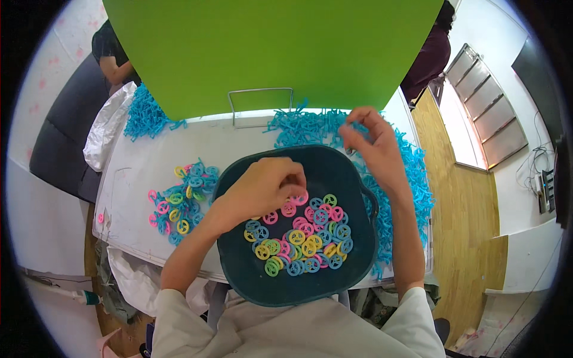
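Note:
A dark green plastic basin (pixel 286 292) sits in front of me, holding many small spoked toy wheels (pixel 310 241) in pink, yellow, green and blue. My left hand (pixel 265 188) reaches over its left side, thumb and fingers closed on a pink wheel (pixel 299 197). Beyond the basin's far right rim my right hand (pixel 376 146) is raised over a pile of thin blue plastic pieces (pixel 316 126). Its fingers are curved, with a gap to the thumb, and I see nothing held in them.
Left of the basin lies a heap of blue pieces with coloured wheels (pixel 182 203). More blue pieces (pixel 146 113) lie at the far left. A green panel (pixel 280 53) with a wire stand (pixel 261 90) rises behind the white table (pixel 131 179). Two people (pixel 113 62) are partly visible beyond.

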### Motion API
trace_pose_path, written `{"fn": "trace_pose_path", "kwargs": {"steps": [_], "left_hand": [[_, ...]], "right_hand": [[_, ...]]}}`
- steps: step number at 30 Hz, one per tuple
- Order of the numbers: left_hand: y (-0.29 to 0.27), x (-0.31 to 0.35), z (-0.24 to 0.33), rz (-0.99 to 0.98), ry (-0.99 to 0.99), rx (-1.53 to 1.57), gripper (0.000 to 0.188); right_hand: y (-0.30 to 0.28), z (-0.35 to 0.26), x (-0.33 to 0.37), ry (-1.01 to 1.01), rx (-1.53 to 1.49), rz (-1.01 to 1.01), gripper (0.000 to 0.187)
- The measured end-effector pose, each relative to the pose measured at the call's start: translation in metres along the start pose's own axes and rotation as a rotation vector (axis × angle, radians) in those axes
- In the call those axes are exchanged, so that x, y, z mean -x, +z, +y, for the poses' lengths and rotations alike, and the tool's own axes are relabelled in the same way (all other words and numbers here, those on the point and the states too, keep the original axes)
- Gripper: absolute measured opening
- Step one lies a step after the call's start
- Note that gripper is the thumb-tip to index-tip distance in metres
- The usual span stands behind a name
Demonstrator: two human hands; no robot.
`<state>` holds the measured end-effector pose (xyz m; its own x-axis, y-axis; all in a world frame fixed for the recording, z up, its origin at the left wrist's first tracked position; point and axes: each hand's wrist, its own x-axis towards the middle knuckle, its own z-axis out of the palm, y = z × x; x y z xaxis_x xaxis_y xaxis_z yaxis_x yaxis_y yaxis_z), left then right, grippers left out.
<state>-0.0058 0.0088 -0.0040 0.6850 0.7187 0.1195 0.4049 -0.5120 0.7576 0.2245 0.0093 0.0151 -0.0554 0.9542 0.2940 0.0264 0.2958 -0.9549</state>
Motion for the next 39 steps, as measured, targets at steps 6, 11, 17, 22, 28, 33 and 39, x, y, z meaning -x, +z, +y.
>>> {"fn": "trace_pose_path", "kwargs": {"steps": [6, 11, 17, 22, 28, 33, 39], "left_hand": [[-0.007, -0.007, 0.016, 0.416, -0.158, 0.403, 0.012], [-0.019, -0.004, 0.015, 0.435, -0.104, 0.711, 0.016], [-0.014, -0.002, 0.011, 0.367, -0.131, 0.668, 0.021], [-0.012, -0.005, 0.015, 0.348, -0.164, 0.692, 0.021], [-0.004, -0.005, 0.007, 0.354, -0.163, 0.812, 0.009], [-0.001, -0.006, 0.009, 0.398, -0.157, 0.706, 0.008], [0.005, -0.004, 0.008, 0.440, -0.129, 0.595, 0.007]], "right_hand": [[0.022, -0.003, 0.011, 0.052, 0.250, -0.081, 0.043], [0.026, -0.006, 0.013, 0.032, 0.372, -0.071, 0.022], [0.034, -0.005, 0.015, -0.157, 0.350, -0.108, 0.021], [0.036, 0.002, 0.020, -0.127, 0.346, -0.084, 0.020], [0.040, 0.003, 0.021, -0.001, 0.282, -0.075, 0.018], [0.042, 0.001, 0.020, -0.039, 0.217, -0.091, 0.018], [0.040, 0.001, 0.018, 0.092, 0.090, -0.129, 0.017]]}}
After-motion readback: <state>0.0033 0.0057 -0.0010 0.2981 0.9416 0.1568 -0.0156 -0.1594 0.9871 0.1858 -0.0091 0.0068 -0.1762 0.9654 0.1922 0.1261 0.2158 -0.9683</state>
